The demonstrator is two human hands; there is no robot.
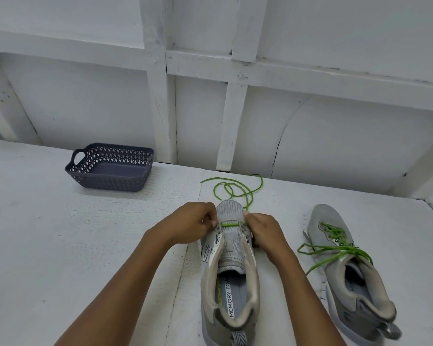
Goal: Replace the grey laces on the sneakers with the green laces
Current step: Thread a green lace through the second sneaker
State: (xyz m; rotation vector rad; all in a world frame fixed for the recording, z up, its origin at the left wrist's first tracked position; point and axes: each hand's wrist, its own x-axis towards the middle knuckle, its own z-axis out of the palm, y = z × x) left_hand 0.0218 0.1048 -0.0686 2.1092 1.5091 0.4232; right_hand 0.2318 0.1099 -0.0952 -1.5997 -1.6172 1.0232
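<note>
A grey sneaker (230, 270) lies in front of me, toe pointing away. A green lace (231, 224) crosses its lowest eyelets as one bar, and the rest of it trails in loops (235, 189) on the table beyond the toe. My left hand (193, 224) pinches the lace at the shoe's left eyelet. My right hand (263, 229) grips the shoe's right side at the eyelets, with the lace running under its fingers. A second grey sneaker (348, 270) lies to the right, fully laced in green with its ends loose. No grey laces are visible.
A dark grey perforated plastic basket (110, 167), nothing visible inside, stands at the back left of the white table (60, 245). A white panelled wall (235, 96) rises right behind the table. The table's right edge runs close to the second sneaker.
</note>
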